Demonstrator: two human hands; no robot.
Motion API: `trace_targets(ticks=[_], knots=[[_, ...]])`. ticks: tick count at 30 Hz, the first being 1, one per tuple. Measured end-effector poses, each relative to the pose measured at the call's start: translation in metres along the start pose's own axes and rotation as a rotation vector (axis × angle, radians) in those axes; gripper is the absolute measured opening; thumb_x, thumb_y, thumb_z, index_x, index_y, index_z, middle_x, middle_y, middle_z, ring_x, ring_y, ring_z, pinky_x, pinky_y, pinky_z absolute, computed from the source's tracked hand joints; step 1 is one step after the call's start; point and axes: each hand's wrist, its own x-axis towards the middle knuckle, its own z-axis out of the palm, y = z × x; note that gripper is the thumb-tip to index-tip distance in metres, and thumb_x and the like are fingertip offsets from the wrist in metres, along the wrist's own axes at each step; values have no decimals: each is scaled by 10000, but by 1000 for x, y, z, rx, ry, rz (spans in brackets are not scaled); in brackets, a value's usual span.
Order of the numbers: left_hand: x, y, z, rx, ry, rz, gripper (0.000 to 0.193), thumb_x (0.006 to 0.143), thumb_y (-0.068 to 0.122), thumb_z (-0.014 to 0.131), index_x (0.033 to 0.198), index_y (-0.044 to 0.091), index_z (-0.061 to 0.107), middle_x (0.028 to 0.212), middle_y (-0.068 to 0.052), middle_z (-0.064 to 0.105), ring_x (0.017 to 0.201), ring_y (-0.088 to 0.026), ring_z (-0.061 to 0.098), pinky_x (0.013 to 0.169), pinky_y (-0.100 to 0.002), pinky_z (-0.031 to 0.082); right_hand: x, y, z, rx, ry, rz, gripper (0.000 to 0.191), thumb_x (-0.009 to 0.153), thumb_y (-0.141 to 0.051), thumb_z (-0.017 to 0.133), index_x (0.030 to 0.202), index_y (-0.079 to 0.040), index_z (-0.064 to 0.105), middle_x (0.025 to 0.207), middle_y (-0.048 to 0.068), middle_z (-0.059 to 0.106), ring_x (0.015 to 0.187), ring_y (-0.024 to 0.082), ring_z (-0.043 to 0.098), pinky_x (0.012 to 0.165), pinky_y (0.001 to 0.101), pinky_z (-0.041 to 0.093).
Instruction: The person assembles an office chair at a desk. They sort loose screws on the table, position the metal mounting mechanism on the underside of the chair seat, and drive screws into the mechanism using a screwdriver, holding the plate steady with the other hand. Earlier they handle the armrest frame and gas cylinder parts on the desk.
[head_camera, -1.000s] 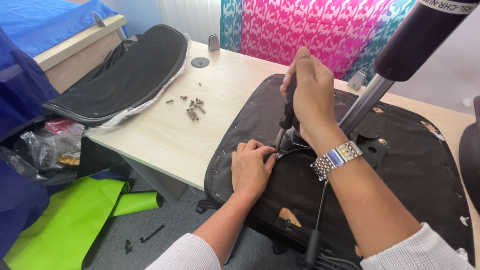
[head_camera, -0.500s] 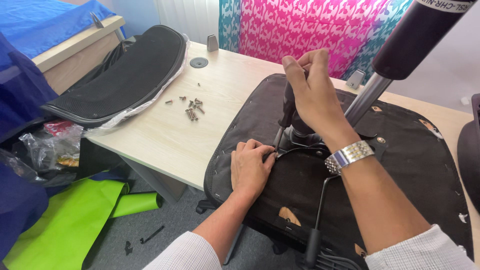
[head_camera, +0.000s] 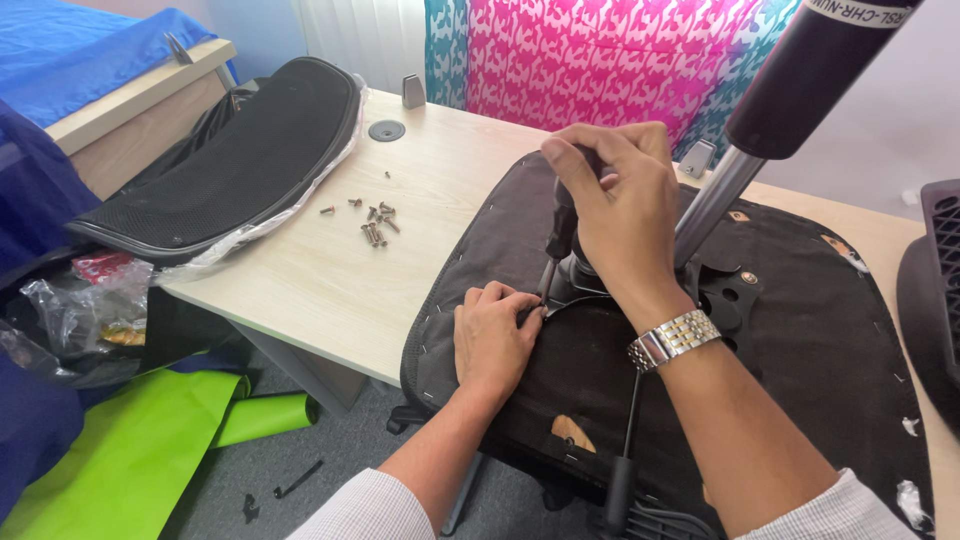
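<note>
An upturned black chair seat (head_camera: 800, 340) lies on the light wooden table (head_camera: 330, 280), its grey gas-lift column (head_camera: 715, 205) sticking up toward the camera. My right hand (head_camera: 615, 205), with a metal watch on the wrist, grips the black handle of a screwdriver (head_camera: 558, 235) held upright over the seat's metal mechanism plate (head_camera: 725, 295). My left hand (head_camera: 495, 335) rests curled on the seat fabric, its fingers pinched around the screwdriver tip where it meets the seat. The screw itself is hidden by the fingers.
Several loose screws (head_camera: 372, 222) lie on the table to the left. A black mesh chair backrest (head_camera: 230, 160) in plastic wrap leans at the table's far left. A round grommet (head_camera: 386, 130) sits behind. Green sheet (head_camera: 130, 460) and plastic bags lie on the floor.
My right hand has shifted its grip round the screwdriver handle, wrist turning. The left hand stays at the tip.
</note>
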Motion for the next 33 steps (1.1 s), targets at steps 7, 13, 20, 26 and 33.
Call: trace_targets(ticks=[7, 13, 20, 26, 33], knots=[[2, 0, 0, -3, -12, -11, 157, 835, 272, 763, 944, 176, 822, 977, 18, 686, 1007, -197, 590, 869, -353, 436, 7, -1, 3, 195, -153, 73, 284, 1054, -300, 593, 1238, -128, 725, 1133, -19, 675, 921, 101, 690, 839, 250, 555], [2, 0, 1, -12, -3, -10, 153, 833, 275, 765, 935, 176, 821, 971, 24, 689, 1007, -197, 590, 872, -357, 436, 5, -4, 4, 69, -55, -67, 224, 1040, -259, 677, 1171, -109, 779, 1122, 65, 658, 958, 167, 673, 809, 286, 569], [1, -2, 3, -18, 13, -4, 150, 824, 276, 774, 921, 173, 821, 967, 22, 689, 1005, -204, 590, 866, -361, 437, 2, -6, 4, 26, -120, -46, 280, 984, -250, 708, 1231, -123, 742, 1036, 46, 673, 867, 175, 678, 775, 305, 548], [1, -2, 4, -17, 21, 8, 151, 817, 266, 779, 928, 173, 822, 962, 13, 688, 1007, -209, 593, 862, -365, 438, 0, -4, -6, 50, -90, -91, 252, 1012, -206, 643, 1234, -110, 714, 1149, 78, 660, 942, 192, 694, 832, 313, 554], [2, 1, 1, -6, -26, -29, 153, 831, 273, 772, 944, 180, 818, 980, 21, 686, 1009, -197, 594, 881, -353, 442, -8, -9, -9, -18, -80, -153, 265, 1036, -203, 681, 1269, -89, 734, 1121, 104, 634, 968, 202, 682, 857, 341, 558]])
